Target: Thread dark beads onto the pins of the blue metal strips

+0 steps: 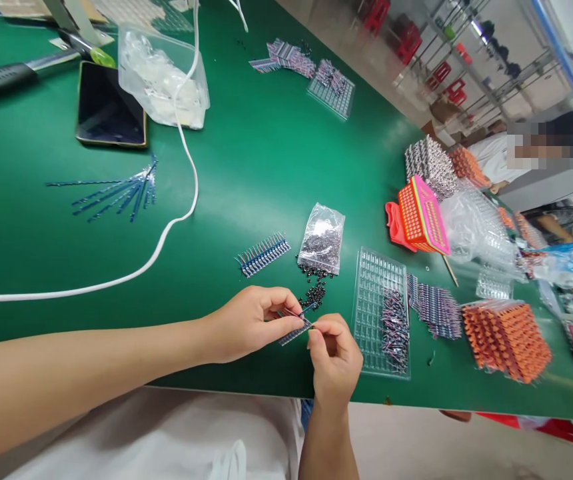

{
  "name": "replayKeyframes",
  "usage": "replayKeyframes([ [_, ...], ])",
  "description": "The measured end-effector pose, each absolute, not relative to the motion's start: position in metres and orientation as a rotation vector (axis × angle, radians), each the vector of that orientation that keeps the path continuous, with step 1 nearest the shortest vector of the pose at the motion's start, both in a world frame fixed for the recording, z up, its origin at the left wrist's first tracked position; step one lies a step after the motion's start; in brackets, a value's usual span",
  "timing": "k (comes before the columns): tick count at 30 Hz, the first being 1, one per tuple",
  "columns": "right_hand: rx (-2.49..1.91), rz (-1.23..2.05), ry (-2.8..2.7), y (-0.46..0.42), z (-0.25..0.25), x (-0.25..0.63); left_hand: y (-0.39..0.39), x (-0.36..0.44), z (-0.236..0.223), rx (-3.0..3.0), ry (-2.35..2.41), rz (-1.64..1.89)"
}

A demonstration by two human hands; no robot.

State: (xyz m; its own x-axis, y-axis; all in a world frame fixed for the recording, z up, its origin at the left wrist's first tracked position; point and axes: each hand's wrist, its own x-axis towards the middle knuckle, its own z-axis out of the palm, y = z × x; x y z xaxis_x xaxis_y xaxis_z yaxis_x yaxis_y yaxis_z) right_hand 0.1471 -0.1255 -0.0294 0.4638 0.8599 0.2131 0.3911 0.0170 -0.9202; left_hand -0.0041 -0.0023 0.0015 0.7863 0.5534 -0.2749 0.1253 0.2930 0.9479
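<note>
My left hand [251, 325] is closed on a short strip of small wired parts [293, 334], held just above the green table. Its far end shows between my hands, while my fingers cover the rest. At that end, the thumb and fingertips of my right hand [335, 353] are pinched together; what they hold is too small to tell. Just beyond my fingers lies a loose pile of tiny dark beads [315, 293]. They are spilling from a clear plastic bag [322, 239]. Another strip of blue and silver parts with upright wires [265, 255] lies left of the bag.
To the right are a clear compartment tray [370, 313] partly filled with wired parts, stacked orange pieces [506, 340] and a pink-orange basket [419, 213]. A white cable [186, 153] crosses the left side, near a phone [111, 110] and plastic tub [164, 80]. A co-worker [499, 160] is at right.
</note>
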Motion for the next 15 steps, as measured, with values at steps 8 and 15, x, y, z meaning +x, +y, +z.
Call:
replayKeyframes([
  [8, -1.59, 0.514, -1.112, -0.1263, -0.03, 0.1458, -0.0025, -0.004, 0.0002, 1.294, 0.624, 0.319],
  [15, -1.604, 0.525, -1.117, -0.1275, -0.0307, 0.1466, -0.0018, -0.0041, 0.0004, 1.283, 0.602, 0.325],
])
